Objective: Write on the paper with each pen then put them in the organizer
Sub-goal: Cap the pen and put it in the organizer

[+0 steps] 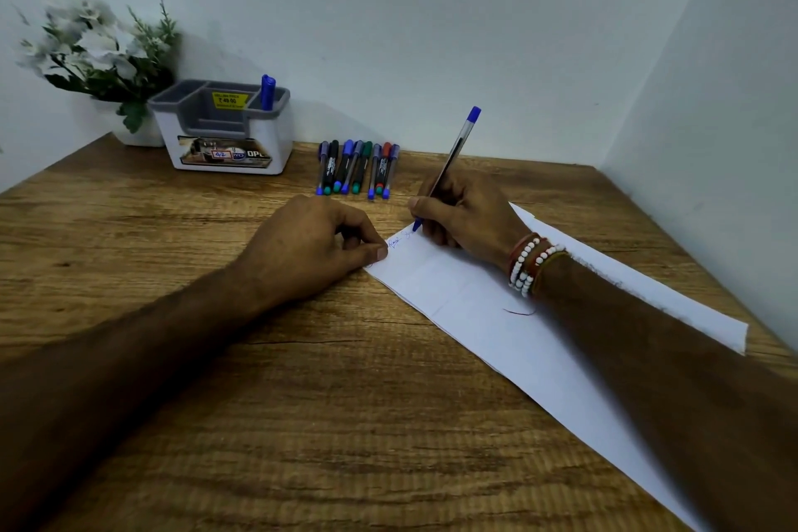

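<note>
The left hand [311,242], curled and holding nothing, rests its thumb on the far corner of the paper [475,315], where the right hand [466,216] grips a blue pen [453,160] tip-down; beyond the paper lies a row of pens [356,168], then the organizer [224,143].

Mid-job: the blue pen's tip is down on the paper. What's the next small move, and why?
Probably finish the word, then lift the tip. The right hand grips the blue pen with its tip on the paper beside short blue writing, and the left hand holds the paper's corner. A stored pen stands in the organizer; the row of pens waits.
</note>
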